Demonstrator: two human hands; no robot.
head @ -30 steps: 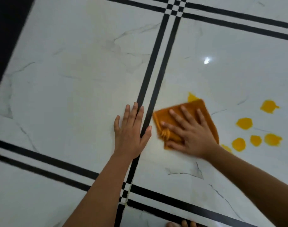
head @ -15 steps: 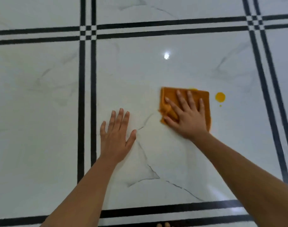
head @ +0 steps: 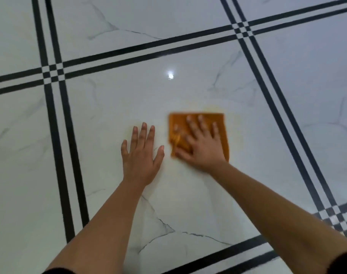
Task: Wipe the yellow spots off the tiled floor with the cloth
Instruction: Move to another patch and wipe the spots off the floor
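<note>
An orange cloth (head: 220, 123) lies flat on the white marble tiled floor (head: 129, 99). My right hand (head: 200, 145) presses on it with fingers spread and straight; hand and cloth are blurred. My left hand (head: 141, 153) rests flat on the floor just left of the cloth, fingers straight. A faint yellow smear (head: 212, 107) shows on the tile just beyond the cloth's far edge. No solid yellow spots are visible.
Double black lines (head: 56, 119) border the tile on the left, with more black lines (head: 152, 50) at the back, to the right and in front. A bright light glare (head: 170, 75) reflects on the tile beyond the cloth.
The yellow spot to the right of the cloth is gone; only a faint smear shows. My right hand has slid the cloth across the tile, and the view has turned.
</note>
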